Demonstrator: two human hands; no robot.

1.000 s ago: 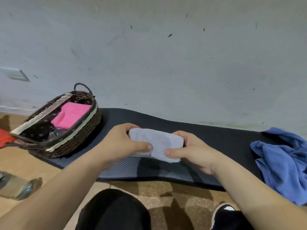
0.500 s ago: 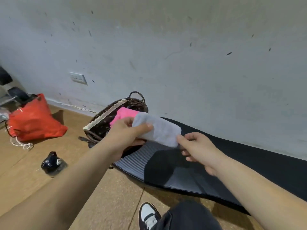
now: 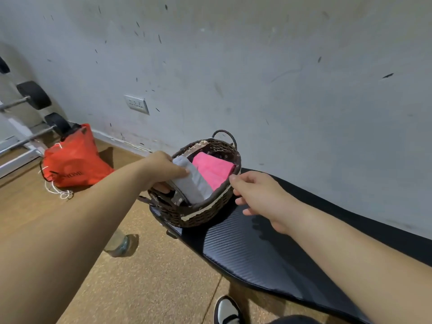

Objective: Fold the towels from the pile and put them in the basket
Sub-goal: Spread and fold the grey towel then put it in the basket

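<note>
A dark wicker basket (image 3: 203, 212) stands on the left end of a black mat (image 3: 268, 251). Inside it lies a folded pink towel (image 3: 214, 170). My left hand (image 3: 163, 169) grips a folded grey towel (image 3: 194, 185) and holds it down into the basket, to the left of the pink one. My right hand (image 3: 259, 195) hovers at the basket's right rim, fingers loosely apart, holding nothing. The pile of towels is out of view.
A red bag (image 3: 72, 160) with white cords lies on the wooden floor to the left, with barbell weights (image 3: 35, 94) behind it. A clear bottle (image 3: 118, 244) lies under my left forearm. A wall socket (image 3: 136, 104) is on the grey wall. My shoe (image 3: 225, 309) is at the bottom.
Both hands carried the grey towel left from above the mat. My right hand let go, and my left hand has lowered the towel into the basket beside the pink one.
</note>
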